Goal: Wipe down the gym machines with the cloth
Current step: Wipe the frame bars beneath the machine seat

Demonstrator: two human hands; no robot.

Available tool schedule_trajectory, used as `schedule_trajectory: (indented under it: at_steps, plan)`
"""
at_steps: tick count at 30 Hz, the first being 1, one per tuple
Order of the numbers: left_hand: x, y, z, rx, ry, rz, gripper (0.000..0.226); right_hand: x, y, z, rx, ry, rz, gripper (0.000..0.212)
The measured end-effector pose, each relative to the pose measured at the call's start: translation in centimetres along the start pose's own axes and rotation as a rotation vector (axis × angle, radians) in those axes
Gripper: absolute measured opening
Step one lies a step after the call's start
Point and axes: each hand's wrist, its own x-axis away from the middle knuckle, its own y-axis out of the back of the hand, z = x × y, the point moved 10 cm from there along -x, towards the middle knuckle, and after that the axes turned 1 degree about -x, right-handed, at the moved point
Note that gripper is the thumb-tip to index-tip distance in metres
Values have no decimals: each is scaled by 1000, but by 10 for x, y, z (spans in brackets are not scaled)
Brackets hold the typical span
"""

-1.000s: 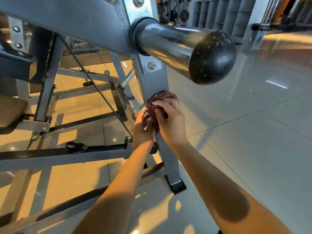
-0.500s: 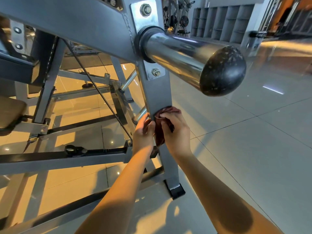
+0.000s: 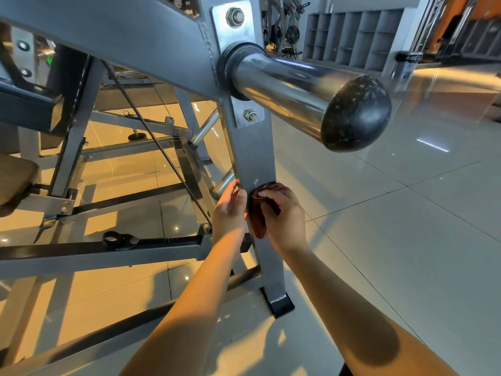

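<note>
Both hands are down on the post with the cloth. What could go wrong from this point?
The chrome bar with its black cap juts out just above the hands; leaning in could knock the head on it.
The left hand grips the edge of the post, fingers hidden behind it near a steel rod: possible pinch.
The right hand holds the cloth bunched, so strips of the post may be missed.

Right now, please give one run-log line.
right hand presses red cloth on grey upright post | left hand grips post edge
</note>
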Motion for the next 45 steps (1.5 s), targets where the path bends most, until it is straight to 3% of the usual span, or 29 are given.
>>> schedule_trajectory:
  at_steps: [5,12,19,24,29,36,40,45]
  plan:
    - [-3,-3,2,-54,23,22,33,-15,9,39,-68,143,-105,21]
    - [6,2,-1,-11,70,6,45,11,-3,-8,-40,-44,-11,22]
    - [1,2,1,12,44,6,40,-10,4,22,-41,61,-139,20]
    - [2,3,4,61,48,-7,50,-3,3,-3,-16,-87,27,24]
    - [-4,3,9,49,46,-2,42,-22,8,38,-15,132,-10,26]
    - [2,4,9,70,106,-38,47,-4,1,-11,-5,-163,111,26]
    - [-1,-1,8,134,90,-2,47,-24,11,31,-58,18,53,28]
    - [0,3,6,115,85,-14,43,-17,6,25,-64,13,-7,27]
